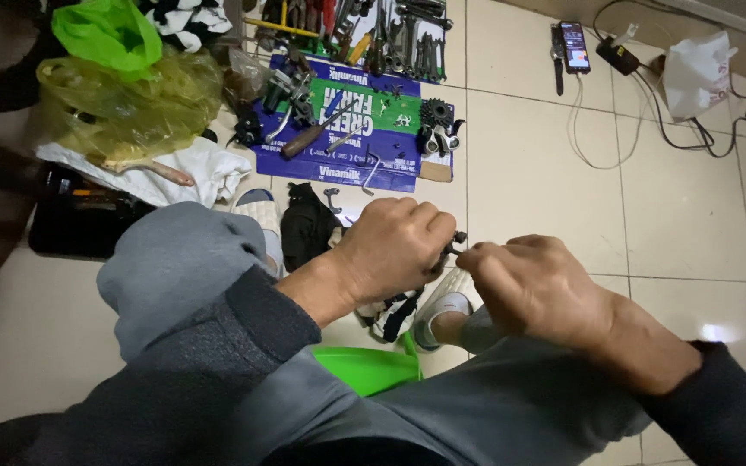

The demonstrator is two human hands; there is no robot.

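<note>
My left hand is closed around a small dark metal part that pokes out between my two fists. My right hand pinches the same part from the right side with its fingertips. Both hands meet above my knees, over the tiled floor. Most of the part is hidden inside my left fist, so its shape is unclear. My forearms wear dark grey sleeves.
A flattened blue and green carton on the floor carries a screwdriver, a black gear and small parts. Wrenches lie beyond it. A phone with cables and a white bag sit far right. Yellow and green plastic bags are at left, a green stool under me.
</note>
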